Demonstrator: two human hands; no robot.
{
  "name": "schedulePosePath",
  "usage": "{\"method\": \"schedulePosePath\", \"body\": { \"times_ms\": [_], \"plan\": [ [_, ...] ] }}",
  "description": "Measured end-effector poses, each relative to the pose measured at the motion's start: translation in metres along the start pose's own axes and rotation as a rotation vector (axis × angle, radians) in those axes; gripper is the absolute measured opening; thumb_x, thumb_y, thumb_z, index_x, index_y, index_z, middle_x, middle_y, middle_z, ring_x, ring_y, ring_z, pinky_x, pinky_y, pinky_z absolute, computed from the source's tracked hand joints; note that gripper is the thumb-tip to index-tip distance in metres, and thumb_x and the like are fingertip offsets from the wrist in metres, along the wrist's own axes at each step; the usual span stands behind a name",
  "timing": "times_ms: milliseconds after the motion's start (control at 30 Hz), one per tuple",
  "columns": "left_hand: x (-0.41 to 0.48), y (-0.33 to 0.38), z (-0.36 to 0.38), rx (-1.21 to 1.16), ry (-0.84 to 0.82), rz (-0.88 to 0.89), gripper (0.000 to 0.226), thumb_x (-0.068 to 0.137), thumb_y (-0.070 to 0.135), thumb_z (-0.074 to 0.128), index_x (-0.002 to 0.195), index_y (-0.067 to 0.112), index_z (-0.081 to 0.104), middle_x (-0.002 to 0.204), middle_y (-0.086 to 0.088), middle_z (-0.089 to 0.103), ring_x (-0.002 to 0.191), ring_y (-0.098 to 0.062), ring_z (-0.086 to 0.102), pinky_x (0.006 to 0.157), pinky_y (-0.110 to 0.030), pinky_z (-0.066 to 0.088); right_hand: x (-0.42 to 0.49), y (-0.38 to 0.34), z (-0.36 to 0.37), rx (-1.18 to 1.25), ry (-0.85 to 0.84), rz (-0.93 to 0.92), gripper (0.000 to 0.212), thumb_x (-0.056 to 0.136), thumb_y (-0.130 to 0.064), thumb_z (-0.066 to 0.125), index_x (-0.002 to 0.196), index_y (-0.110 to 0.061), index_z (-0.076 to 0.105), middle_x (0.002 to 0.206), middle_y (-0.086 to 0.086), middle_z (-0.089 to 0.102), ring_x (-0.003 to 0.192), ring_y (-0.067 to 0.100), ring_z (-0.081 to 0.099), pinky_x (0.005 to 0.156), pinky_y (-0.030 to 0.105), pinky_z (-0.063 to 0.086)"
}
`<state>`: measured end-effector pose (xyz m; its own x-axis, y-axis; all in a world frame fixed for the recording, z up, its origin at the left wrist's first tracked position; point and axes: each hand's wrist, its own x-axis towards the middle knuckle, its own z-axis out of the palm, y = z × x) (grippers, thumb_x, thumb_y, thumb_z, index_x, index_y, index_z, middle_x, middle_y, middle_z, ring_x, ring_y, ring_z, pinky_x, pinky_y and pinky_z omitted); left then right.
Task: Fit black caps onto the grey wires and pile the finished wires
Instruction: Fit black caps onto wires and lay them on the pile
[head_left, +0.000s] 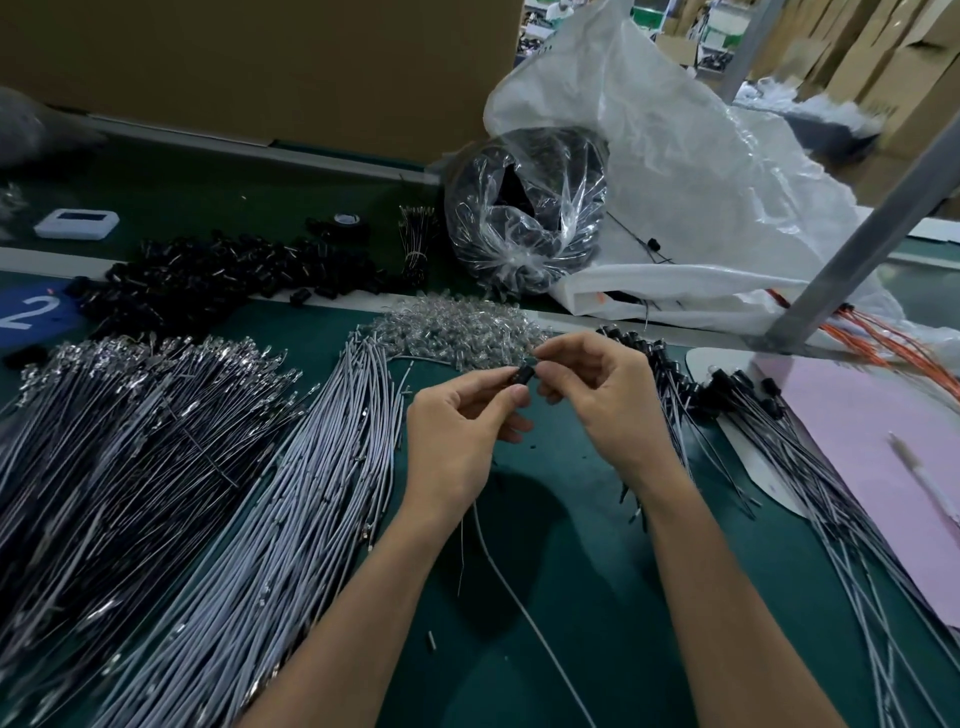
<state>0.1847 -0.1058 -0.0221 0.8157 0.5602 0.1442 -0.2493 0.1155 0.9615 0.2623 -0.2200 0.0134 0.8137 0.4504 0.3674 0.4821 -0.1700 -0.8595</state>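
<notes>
My left hand (457, 431) and my right hand (602, 395) meet over the green mat, both pinching one small black cap (524, 375) between their fingertips. A grey wire (519, 608) trails from under my left hand down toward the near edge. A thick fan of loose grey wires (291, 493) lies to the left of my hands. Capped wires (737, 415) lie piled to the right, their black caps pointing away. Loose black caps (218, 275) are heaped at the back left.
Darker wires with metal terminals (104, 431) cover the far left. Clear small parts (457, 327) are heaped just beyond my hands. A plastic bag of black parts (524, 213) and a white sack (701, 171) stand behind. Pink paper (872, 467) lies right, under a slanted metal post (852, 249).
</notes>
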Motion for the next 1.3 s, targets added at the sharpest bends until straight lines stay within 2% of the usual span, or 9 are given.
{"method": "schedulePosePath", "body": {
  "times_ms": [200,333,600,733,833,1000,1100,1200,1300],
  "plan": [
    [0.001,-0.004,0.002,0.075,-0.049,0.044,0.024,0.084,-0.001,0.072,0.095,0.021,0.074,0.062,-0.003,0.070,0.053,-0.012,0.063,0.053,-0.023,0.055,0.002,0.005,-0.012,-0.047,-0.011,-0.044,0.015,0.082,-0.009,0.076,0.079,-0.024,0.074,0.068,-0.013,0.070,0.061,0.002,0.057,0.062,0.019,0.046],
    [0.001,-0.006,0.002,0.100,-0.055,0.061,0.021,0.084,0.001,0.072,0.095,0.019,0.074,0.058,0.002,0.068,0.052,-0.010,0.063,0.053,-0.022,0.055,0.002,0.009,-0.014,-0.064,-0.010,-0.011,0.014,0.082,-0.013,0.076,0.078,-0.025,0.075,0.062,-0.010,0.067,0.056,0.006,0.055,0.058,0.026,0.047],
    [0.001,-0.010,0.002,0.091,-0.048,0.061,0.015,0.086,0.003,0.071,0.097,0.012,0.075,0.067,-0.002,0.072,0.056,-0.013,0.067,0.055,-0.023,0.055,0.002,0.014,-0.014,-0.111,-0.017,0.027,0.015,0.082,-0.014,0.077,0.075,-0.027,0.074,0.059,-0.008,0.067,0.053,0.005,0.057,0.058,0.023,0.049],
    [0.002,-0.011,0.004,0.056,-0.057,0.037,0.019,0.086,0.002,0.070,0.093,0.020,0.074,0.073,-0.004,0.074,0.063,-0.017,0.071,0.056,-0.023,0.055,0.001,0.012,-0.015,-0.014,-0.053,0.025,0.016,0.086,-0.005,0.071,0.083,-0.020,0.076,0.066,-0.003,0.070,0.059,0.008,0.061,0.061,0.022,0.050],
    [0.001,-0.011,0.005,0.036,-0.072,0.032,0.023,0.087,0.003,0.070,0.089,0.026,0.072,0.077,-0.004,0.075,0.071,-0.017,0.074,0.059,-0.022,0.057,0.000,0.011,-0.019,0.021,-0.100,0.028,0.024,0.089,0.001,0.065,0.085,-0.021,0.075,0.066,-0.008,0.070,0.063,0.004,0.062,0.062,0.016,0.049],
    [-0.002,-0.013,0.008,0.031,-0.108,0.028,0.022,0.088,0.003,0.068,0.086,0.025,0.071,0.072,0.000,0.075,0.071,-0.017,0.074,0.061,-0.022,0.056,-0.001,0.013,-0.023,-0.051,-0.147,0.051,0.021,0.090,0.001,0.064,0.085,-0.017,0.073,0.070,-0.006,0.068,0.064,0.002,0.059,0.064,0.014,0.047],
    [-0.001,-0.014,0.007,0.040,-0.146,0.029,0.021,0.087,0.002,0.069,0.092,0.022,0.072,0.072,0.003,0.075,0.072,-0.015,0.074,0.064,-0.021,0.057,0.000,0.014,-0.023,0.006,-0.134,0.086,0.021,0.089,0.003,0.065,0.085,-0.017,0.072,0.067,-0.008,0.069,0.061,0.000,0.060,0.062,0.013,0.047],
    [-0.002,-0.015,0.008,0.049,-0.166,0.048,0.019,0.087,0.003,0.069,0.096,0.019,0.073,0.074,0.002,0.075,0.073,-0.016,0.074,0.066,-0.023,0.058,0.000,0.015,-0.025,0.059,-0.123,0.124,0.020,0.088,0.003,0.066,0.083,-0.016,0.070,0.064,-0.007,0.069,0.059,0.003,0.059,0.059,0.015,0.047],
    [-0.002,-0.016,0.007,0.067,-0.140,0.082,0.021,0.087,0.004,0.070,0.093,0.024,0.072,0.075,0.002,0.075,0.073,-0.016,0.074,0.065,-0.024,0.059,-0.001,0.015,-0.025,0.042,-0.149,0.129,0.018,0.090,0.001,0.064,0.081,-0.015,0.066,0.063,-0.003,0.069,0.058,0.007,0.060,0.058,0.018,0.047]
  ]
}}
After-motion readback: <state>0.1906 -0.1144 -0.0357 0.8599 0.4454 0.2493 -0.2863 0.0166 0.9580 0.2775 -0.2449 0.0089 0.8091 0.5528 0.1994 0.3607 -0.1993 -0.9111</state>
